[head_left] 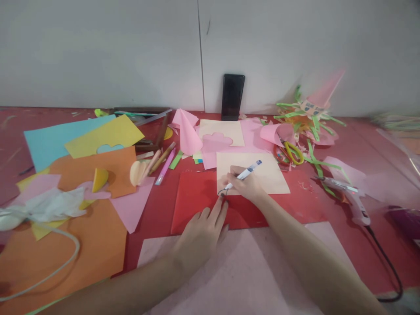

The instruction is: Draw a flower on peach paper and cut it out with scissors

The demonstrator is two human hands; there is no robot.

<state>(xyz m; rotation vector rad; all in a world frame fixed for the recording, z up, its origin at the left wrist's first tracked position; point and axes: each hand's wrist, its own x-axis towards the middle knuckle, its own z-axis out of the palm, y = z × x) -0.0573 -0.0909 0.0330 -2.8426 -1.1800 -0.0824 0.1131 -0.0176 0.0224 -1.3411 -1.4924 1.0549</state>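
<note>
My right hand [244, 183] grips a white marker with a blue end [251, 168]. The marker's tip points at the lower left corner of a cream paper sheet [269, 175], where a short dark curved line shows. Fingers stretched out, my left hand [203, 227] rests on a red sheet [193, 192], its fingertips at the bottom edge of the cream paper near the marker tip. That red sheet lies partly under the cream paper. Below both, a large pale pink sheet [243, 267] lies under my forearms.
At right lie a glue gun [351, 194] with a black cord and yellow-handled scissors [293, 153]. A phone [232, 97] leans on the wall beside a pink paper cone [189, 138] and a pink-hatted paper figure [316, 105]. Orange paper [95, 236] and several coloured scraps cover the left.
</note>
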